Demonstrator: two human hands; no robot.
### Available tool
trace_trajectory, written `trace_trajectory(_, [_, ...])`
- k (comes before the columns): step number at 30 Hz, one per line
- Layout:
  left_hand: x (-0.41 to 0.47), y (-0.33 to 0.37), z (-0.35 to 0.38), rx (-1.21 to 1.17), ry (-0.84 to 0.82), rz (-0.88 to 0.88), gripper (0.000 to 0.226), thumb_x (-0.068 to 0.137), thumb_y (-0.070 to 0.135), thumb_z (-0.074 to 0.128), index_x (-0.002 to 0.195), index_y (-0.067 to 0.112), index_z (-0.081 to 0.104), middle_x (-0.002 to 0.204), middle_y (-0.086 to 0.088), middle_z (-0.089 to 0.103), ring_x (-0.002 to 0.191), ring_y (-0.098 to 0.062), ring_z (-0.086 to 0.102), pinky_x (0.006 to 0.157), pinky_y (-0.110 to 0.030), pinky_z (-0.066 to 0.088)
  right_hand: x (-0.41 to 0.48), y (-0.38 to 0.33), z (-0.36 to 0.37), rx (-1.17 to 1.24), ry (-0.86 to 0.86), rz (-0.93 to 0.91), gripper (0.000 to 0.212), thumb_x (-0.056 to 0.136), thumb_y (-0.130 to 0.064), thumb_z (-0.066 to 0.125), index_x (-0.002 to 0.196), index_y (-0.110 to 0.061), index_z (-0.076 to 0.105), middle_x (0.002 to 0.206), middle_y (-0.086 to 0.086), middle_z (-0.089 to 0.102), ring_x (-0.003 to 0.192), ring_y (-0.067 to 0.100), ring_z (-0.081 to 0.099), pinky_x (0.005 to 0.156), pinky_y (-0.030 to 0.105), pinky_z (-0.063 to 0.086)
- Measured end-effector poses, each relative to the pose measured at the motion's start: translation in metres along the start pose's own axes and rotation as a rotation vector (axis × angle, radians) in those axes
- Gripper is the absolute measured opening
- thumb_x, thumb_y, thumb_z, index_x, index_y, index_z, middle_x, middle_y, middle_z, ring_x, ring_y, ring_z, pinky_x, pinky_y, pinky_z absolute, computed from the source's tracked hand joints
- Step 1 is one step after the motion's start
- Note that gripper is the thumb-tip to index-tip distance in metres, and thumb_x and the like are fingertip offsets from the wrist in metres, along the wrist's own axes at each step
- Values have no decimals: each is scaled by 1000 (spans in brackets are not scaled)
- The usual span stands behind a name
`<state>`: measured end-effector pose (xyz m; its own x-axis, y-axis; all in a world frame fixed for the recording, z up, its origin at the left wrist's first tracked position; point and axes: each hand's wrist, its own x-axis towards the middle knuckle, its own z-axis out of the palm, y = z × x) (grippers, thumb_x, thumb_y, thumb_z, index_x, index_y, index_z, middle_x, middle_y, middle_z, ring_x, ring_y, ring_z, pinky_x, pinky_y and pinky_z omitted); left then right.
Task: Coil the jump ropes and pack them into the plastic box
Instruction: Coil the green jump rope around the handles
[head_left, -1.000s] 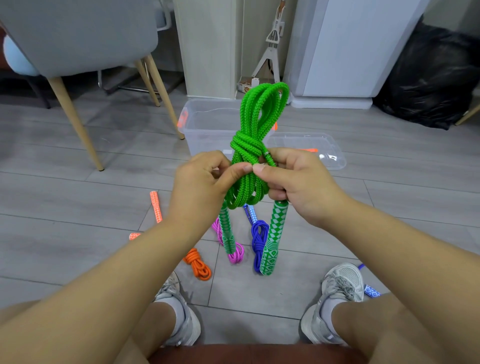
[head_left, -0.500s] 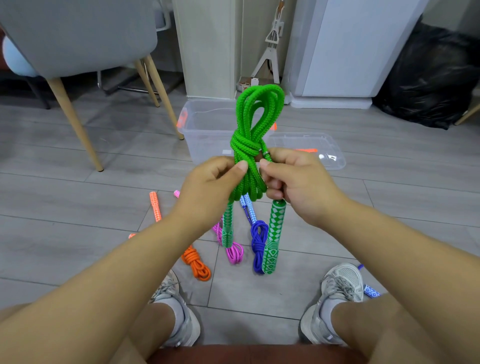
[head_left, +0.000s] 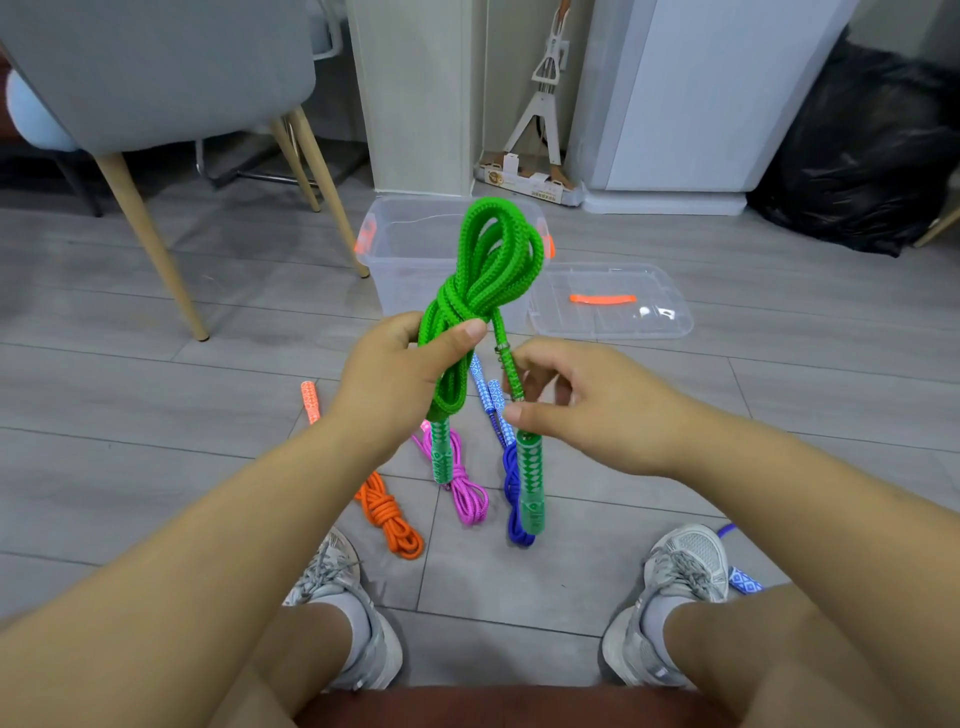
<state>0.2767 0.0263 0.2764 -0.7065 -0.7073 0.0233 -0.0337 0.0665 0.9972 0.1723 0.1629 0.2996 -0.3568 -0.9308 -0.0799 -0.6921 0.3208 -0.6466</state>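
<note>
The green braided jump rope (head_left: 488, 265) is held up over the floor, between the person's knees and the clear plastic box (head_left: 400, 270) that stands open further off. A moment ago both hands met at the bundle's wrapped waist. Now the left hand (head_left: 395, 374) grips that waist alone, thumb pressed across the strands. The right hand (head_left: 597, 410) has dropped away to the right, its fingers loosely curled about the thin neck above one green patterned handle (head_left: 531, 483). I cannot tell whether it pinches the neck or only brushes it. The loops now lean to the right and both handles dangle below. The wrap seems to hold without the second hand, so I judge this rope coiled and ready for the box. The box's clear lid (head_left: 613, 317) lies on the floor to its right. Nearer, the orange coiled rope (head_left: 387, 512), pink coiled rope (head_left: 467, 491) and blue coiled rope (head_left: 511, 501) lie on the floor, not yet packed.
</note>
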Motion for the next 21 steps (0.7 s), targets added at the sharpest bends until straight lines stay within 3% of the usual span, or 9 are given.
trace_trajectory(3, [-1,-2,-2,10,20,31,46,83,27,66,95,-16,56,76,-12,44,65,-17,40,46,-16,35,-6,5,-5,-32,-9,79,16,89,-33,59,83,-25,46,86,0,60,52,-1,51,48,11,34])
trace_trajectory(6, [-1,-1,-4,-7,-4,64,60,74,41,72,95,-13,57,79,-10,47,70,-16,42,59,-23,38,-9,8,-3,187,-71,174,7,95,-28,48,98,-24,43,95,9,65,62,21,68,48,25,47])
trace_trajectory(8, [-1,0,-3,-11,8,68,51,76,38,68,89,-10,59,76,-9,47,67,-14,44,57,-19,39,-10,9,-2,303,-79,189,7,96,-22,45,96,-26,40,93,11,68,59,29,66,44,30,45])
trace_trajectory(11, [-1,0,-4,-56,72,34,22,86,25,63,73,7,58,53,8,48,46,-3,41,43,-12,36,-8,13,-3,325,-44,198,9,92,-14,50,92,-21,44,76,7,69,44,21,54,39,24,36])
trace_trajectory(15, [2,-1,-6,-75,69,12,18,87,23,61,74,12,57,42,15,46,41,1,40,40,-14,35,-8,19,-6,258,-116,216,15,92,-18,54,79,-13,57,76,3,64,45,13,54,39,22,39])
trace_trajectory(19, [2,-1,-6,-139,30,-7,18,85,27,60,72,15,58,45,13,48,44,-2,42,48,-20,36,-13,16,-17,667,-87,177,16,89,-16,60,80,-17,48,90,10,58,61,24,66,43,25,47])
trace_trajectory(21, [3,0,-6,-167,4,-2,19,77,34,62,72,16,58,47,14,48,45,-2,43,55,-25,35,-14,13,-28,840,8,113,26,77,-11,69,79,-17,44,85,11,61,54,23,65,38,23,43])
